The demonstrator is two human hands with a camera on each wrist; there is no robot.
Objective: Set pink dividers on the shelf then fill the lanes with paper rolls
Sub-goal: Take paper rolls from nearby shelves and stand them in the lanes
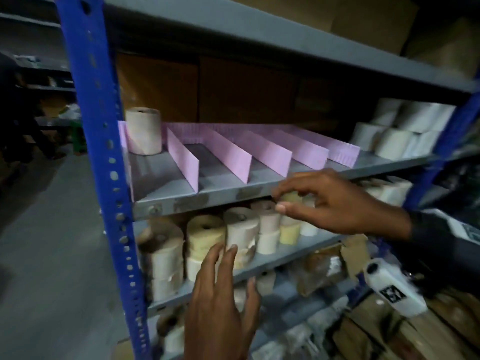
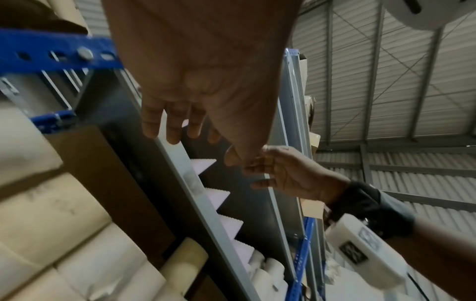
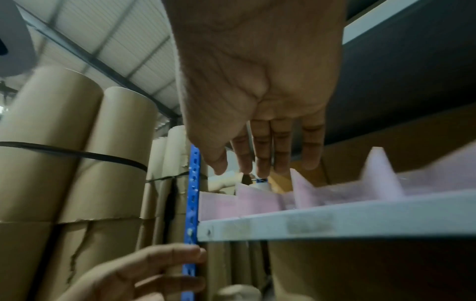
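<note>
Several pink dividers stand on the grey shelf and split it into lanes. One beige paper roll stands upright at the back of the leftmost lane; the other lanes hold nothing. My right hand hovers at the shelf's front edge, fingers relaxed and holding nothing; the right wrist view shows the same hand with straight fingers above the dividers. My left hand reaches with straight fingers toward the stacked paper rolls on the shelf below, fingertips at or just short of them.
A blue perforated upright frames the rack's left side. White rolls are piled at the right end of the divider shelf. Brown cartons stand behind the dividers, with another shelf close overhead. Tall brown tubes stand beside the rack.
</note>
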